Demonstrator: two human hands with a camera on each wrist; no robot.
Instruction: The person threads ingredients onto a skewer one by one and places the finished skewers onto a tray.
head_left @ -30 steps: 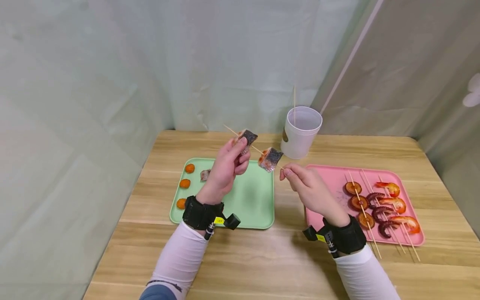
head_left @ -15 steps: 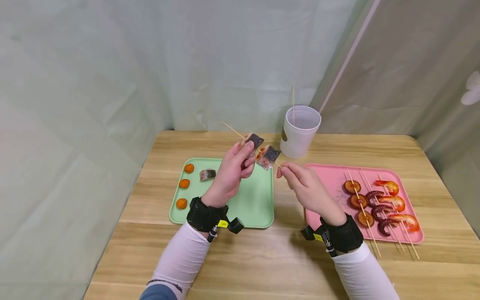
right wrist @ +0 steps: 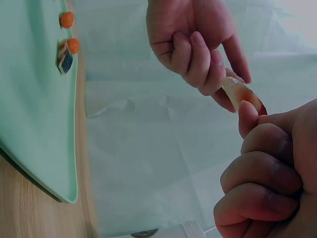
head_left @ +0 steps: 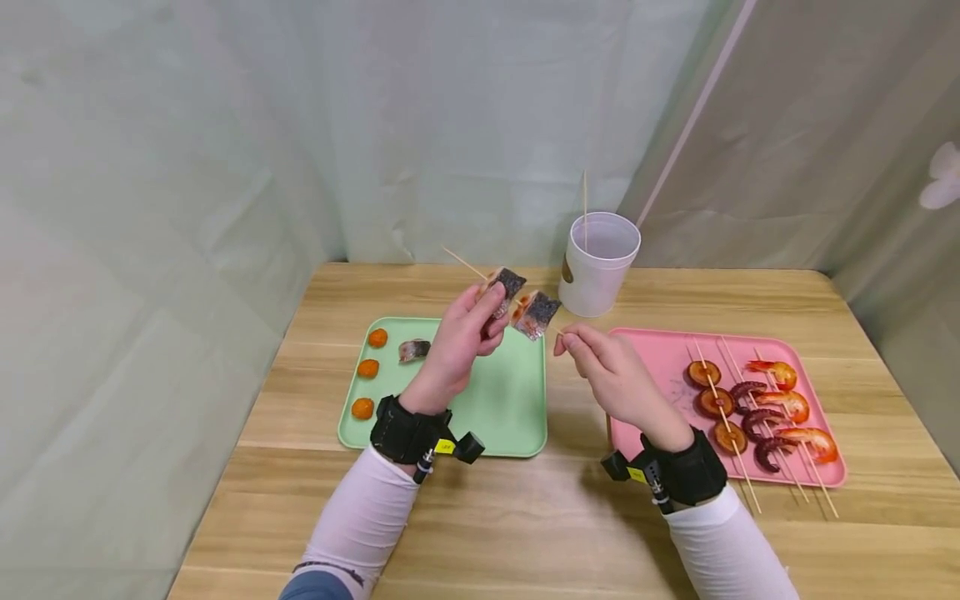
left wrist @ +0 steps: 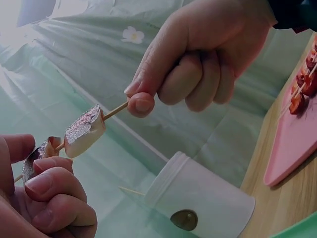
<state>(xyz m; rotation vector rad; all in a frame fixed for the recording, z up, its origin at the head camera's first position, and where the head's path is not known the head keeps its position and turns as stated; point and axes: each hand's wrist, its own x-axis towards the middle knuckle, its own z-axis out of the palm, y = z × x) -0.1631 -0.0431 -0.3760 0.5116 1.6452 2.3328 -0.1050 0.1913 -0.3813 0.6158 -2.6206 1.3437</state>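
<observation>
Between both hands, above the table, slants a thin wooden skewer point(head_left: 465, 262) with two silvery-dark, fish-like pieces on it. My left hand point(head_left: 460, 343) pinches the farther piece point(head_left: 512, 283) between thumb and fingers, and the skewer's tip sticks out past it. Beside it sits the nearer piece point(head_left: 536, 314), which shows pale underneath in the left wrist view. My right hand point(head_left: 619, 371) pinches the skewer's near end point(left wrist: 116, 110) between thumb and forefinger, its other fingers curled. A third such piece point(head_left: 414, 350) lies on the green tray point(head_left: 517, 417) below, left of my left hand.
Several orange balls point(head_left: 367, 368) line the green tray's left side. At the back stands a white bucket point(head_left: 600, 275) with a skewer upright in it. The pink tray point(head_left: 645, 342) on the right bears skewers of mushroom slices point(head_left: 716, 402), tentacles point(head_left: 761, 423) and shrimps point(head_left: 787, 407).
My left hand has moved a little right, bringing the farther piece along the skewer closer to the nearer one. Over the last half second both hands have hardly moved.
</observation>
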